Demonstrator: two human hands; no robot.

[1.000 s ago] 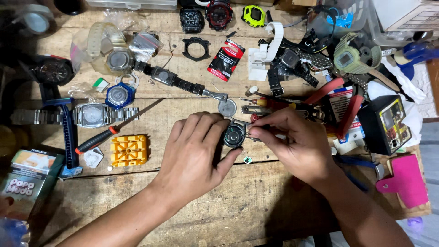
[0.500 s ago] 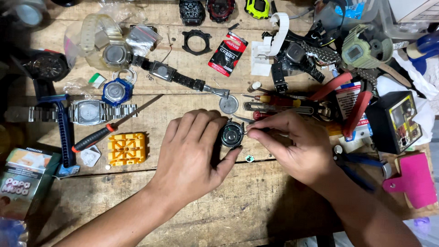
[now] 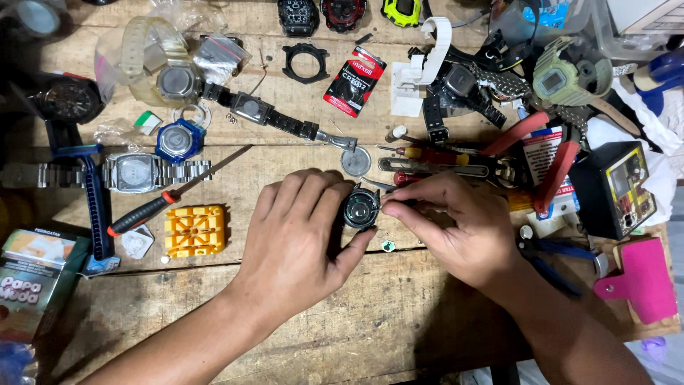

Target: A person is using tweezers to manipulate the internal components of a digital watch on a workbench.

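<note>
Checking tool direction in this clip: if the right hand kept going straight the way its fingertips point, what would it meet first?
The right hand points leftward, fingertips pinched on a thin tool whose tip seems already at the open-backed watch case. That case, held by the left hand, comes first; depth is hard to judge from above.

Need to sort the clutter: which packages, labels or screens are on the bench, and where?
Battery blister card: top centre, red and black rectangle.
Carton: left edge, green with white and orange print.
Small box: right side, black with yellow trim.
Printed card: right of centre, white, red and blue, under the red-handled tool.
</note>
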